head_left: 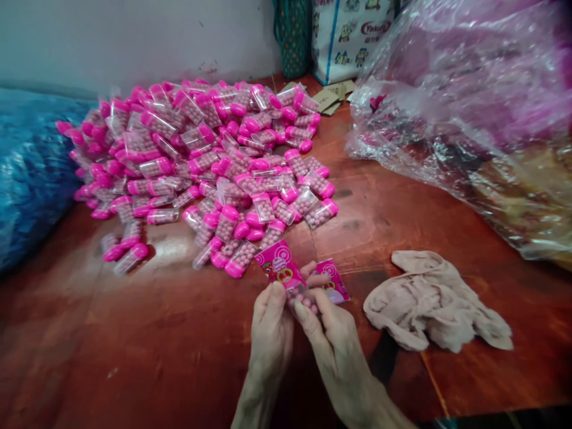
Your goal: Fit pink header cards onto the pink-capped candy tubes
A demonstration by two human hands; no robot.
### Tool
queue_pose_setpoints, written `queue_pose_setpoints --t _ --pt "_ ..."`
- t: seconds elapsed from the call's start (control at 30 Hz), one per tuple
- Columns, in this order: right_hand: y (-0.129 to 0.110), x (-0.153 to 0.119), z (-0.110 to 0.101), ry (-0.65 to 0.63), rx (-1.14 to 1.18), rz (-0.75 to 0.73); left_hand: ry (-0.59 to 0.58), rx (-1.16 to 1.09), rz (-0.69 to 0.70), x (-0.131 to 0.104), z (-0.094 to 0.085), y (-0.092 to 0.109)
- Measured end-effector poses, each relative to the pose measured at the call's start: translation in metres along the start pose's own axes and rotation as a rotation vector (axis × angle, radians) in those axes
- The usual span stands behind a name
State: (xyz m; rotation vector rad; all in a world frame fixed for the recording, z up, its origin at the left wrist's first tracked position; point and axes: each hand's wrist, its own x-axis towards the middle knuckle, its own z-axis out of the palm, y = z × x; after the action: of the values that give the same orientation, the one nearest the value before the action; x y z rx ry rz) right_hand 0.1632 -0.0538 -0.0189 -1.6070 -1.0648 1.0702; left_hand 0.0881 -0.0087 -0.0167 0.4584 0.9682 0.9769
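Observation:
My left hand [270,316] pinches the near edge of a pink printed wrapper [279,262], thumb on top. The fingers of my right hand [330,328] are closed around a small clear bottle [306,300] full of pink balls, whose far end meets the wrapper. Whether the bottle is inside the wrapper I cannot tell. Beside my right fingertips is a second pink printed wrapper [334,281]; I cannot tell if it is held or lies on the table. Beyond both hands spreads a large heap of clear bottles with pink caps [201,149], filled with similar balls.
A crumpled beige cloth [438,301] lies right of my hands on the reddish-brown table [179,351]. Clear plastic bags [447,89] bulge at the right; a blue bag [31,173] stands left. Cardboard pieces [333,95] and a white printed bag [348,36] are at the back.

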Motion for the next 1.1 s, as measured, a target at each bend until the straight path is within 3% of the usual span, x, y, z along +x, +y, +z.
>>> queue_pose_setpoints --t 0.23,0.43,0.7,0.9,1.1 --pt "-0.002 0.0 -0.002 -0.042 -0.001 -0.035 -0.033 -0.007 -0.07 -0.004 0.002 0.004" --pt "0.0 -0.002 0.007 -0.103 -0.145 -0.104 -0.026 0.028 0.081 0.003 -0.013 0.009" --pt "0.004 -0.006 0.008 -0.027 -0.315 -0.175 -0.072 0.03 -0.006 0.003 -0.01 0.002" --pt "0.0 -0.004 0.004 -0.063 -0.219 -0.08 -0.094 -0.015 -0.044 0.001 -0.009 -0.001" --pt "-0.005 0.003 0.0 -0.047 -0.028 -0.135 -0.09 -0.06 -0.03 0.002 -0.012 0.007"
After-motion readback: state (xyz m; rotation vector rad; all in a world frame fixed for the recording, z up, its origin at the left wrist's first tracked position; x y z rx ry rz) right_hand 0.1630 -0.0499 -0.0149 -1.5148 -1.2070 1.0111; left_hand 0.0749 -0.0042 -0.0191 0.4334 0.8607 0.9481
